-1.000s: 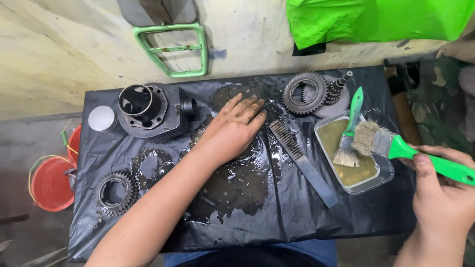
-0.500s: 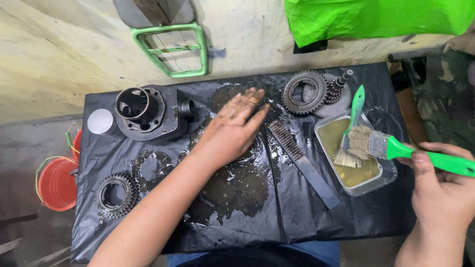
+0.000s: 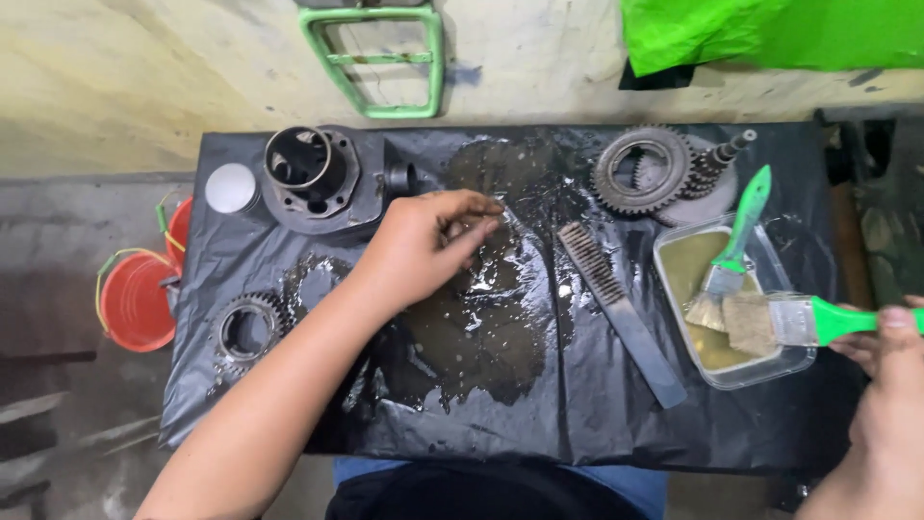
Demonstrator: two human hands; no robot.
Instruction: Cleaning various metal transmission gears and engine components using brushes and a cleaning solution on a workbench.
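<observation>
black plastic sheet (image 3: 500,424), wet and oily, spread over a low table. left hand (image 3: 428,241): palm down at the sheet's middle, fingers curled loosely together over something small on the wet patch; what they touch is hidden, and whether they pinch it cannot be told. right hand (image 3: 890,356): at the right edge, fingers wrapped round the green handle of a flat paintbrush (image 3: 770,321), bristles resting in a clear tray (image 3: 760,371) of yellowish fluid; the brush's long axis runs left to right, bristle end pointing left. second, smaller green brush (image 3: 736,241): leaning in the same tray, handle far and right. wire brush (image 3: 616,308): lying between the two hands, long axis slanting from far-left to near-right, just right of the left hand's fingertips, nearer that hand than the right. cylinder block (image 3: 313,178): far left. gear cluster (image 3: 654,173): far right. single gear (image 3: 245,327): near left. red bucket (image 3: 135,299): off the sheet, left.
</observation>
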